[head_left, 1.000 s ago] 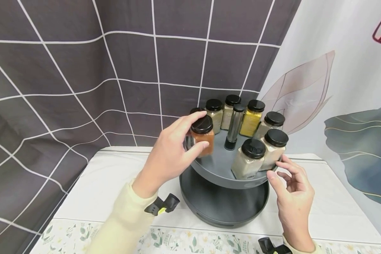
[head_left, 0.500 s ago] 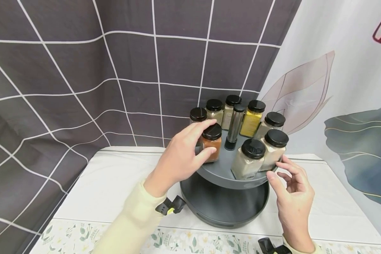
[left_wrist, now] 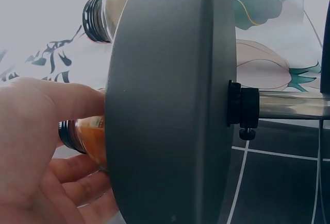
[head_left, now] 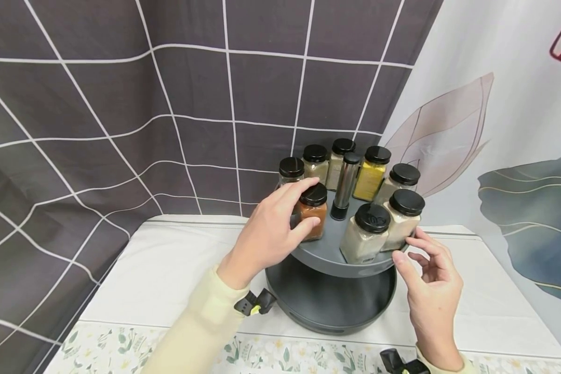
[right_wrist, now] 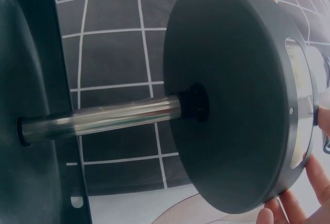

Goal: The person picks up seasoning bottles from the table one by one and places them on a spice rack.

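Observation:
In the head view my left hand (head_left: pixel 271 228) holds a square spice jar of orange-brown powder (head_left: pixel 314 221) by its sides, thumb in front and fingers behind. The jar's black lid (head_left: pixel 314 194) shows above the fingers. It stands at the left of the upper tray (head_left: pixel 327 254) of a grey two-tier turntable rack. My right hand (head_left: pixel 432 291) touches the tray's right rim with its fingertips, close beside a jar of cream-coloured powder (head_left: pixel 404 221). From below, the right wrist view shows those fingers (right_wrist: pixel 294 206) against the slotted rim.
Other black-lidded jars, one with yellow powder (head_left: pixel 370 179), stand round the upper tray's edge. A metal post (head_left: pixel 346 187) rises at its centre. Below lies the wider lower tray (head_left: pixel 329 319), on a table with a white cloth (head_left: pixel 168 280). A dark gridded curtain (head_left: pixel 191 93) hangs behind.
My left hand has moved right and slightly toward me with the orange-brown jar, uncovering a black-lidded jar behind it. My right hand has stayed at the tray's rim.

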Tool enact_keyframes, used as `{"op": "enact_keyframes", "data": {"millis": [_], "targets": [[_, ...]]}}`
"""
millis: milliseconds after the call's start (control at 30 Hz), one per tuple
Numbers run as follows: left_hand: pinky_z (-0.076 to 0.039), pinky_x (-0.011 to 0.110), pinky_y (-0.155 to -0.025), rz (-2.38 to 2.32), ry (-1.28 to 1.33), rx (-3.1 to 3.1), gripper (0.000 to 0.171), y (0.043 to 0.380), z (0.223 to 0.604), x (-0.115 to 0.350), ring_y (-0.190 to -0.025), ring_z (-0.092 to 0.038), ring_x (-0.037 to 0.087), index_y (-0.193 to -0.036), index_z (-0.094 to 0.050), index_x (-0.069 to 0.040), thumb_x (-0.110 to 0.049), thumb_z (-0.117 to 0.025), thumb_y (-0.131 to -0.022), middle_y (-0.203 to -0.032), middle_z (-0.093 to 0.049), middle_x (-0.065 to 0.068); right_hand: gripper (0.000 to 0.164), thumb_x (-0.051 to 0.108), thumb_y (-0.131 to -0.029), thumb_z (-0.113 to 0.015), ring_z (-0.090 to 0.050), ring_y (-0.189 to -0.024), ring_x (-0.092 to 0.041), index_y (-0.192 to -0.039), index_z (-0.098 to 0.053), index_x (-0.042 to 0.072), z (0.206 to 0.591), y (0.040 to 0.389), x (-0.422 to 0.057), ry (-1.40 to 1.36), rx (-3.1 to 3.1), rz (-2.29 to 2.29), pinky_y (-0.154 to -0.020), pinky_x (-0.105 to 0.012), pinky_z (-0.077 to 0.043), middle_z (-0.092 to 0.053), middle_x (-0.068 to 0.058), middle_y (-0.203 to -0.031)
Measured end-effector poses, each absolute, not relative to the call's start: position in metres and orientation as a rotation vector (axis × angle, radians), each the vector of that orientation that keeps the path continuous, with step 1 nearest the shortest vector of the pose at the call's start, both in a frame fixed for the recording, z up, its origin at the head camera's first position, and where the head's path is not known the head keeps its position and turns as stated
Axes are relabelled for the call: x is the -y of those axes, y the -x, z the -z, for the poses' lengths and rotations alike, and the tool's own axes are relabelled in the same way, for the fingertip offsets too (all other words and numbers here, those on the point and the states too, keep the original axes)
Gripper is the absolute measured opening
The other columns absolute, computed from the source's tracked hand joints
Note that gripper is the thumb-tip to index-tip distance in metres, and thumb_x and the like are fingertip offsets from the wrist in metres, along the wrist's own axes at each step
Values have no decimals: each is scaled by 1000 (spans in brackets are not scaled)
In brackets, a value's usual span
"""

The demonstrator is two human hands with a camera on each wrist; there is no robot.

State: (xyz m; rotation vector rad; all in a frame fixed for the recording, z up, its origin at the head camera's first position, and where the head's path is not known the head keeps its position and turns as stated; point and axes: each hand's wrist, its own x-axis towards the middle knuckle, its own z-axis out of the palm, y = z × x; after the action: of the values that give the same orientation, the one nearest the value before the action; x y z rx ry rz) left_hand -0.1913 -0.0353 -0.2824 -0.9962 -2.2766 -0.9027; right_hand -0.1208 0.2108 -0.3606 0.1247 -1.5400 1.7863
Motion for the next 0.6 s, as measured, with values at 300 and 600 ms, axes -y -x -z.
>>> {"op": "enact_keyframes", "data": {"millis": [300,600], "targets": [[-45,26,-81,903,949,2322,61,190,285,37,-98,-49,8,-139,-39,-20,-26,-66,-85,-127,-53,-3,35,-20,-71,-65,-48,-116,-28,-104,-57,-20,360,121,-209,-168,1519,-1777,-84,-24,-43,-49,-25,-123],[-40,29,-100,924,906,2310,62,187,290,41,-120,-46,10,-141,-37,-18,-31,-63,-87,-133,-49,-3,36,-20,-70,-65,-46,-117,-30,-105,-55,-21,360,120,-210,-126,1544,-1777,-85,-26,-43,-47,-28,-125]]}}
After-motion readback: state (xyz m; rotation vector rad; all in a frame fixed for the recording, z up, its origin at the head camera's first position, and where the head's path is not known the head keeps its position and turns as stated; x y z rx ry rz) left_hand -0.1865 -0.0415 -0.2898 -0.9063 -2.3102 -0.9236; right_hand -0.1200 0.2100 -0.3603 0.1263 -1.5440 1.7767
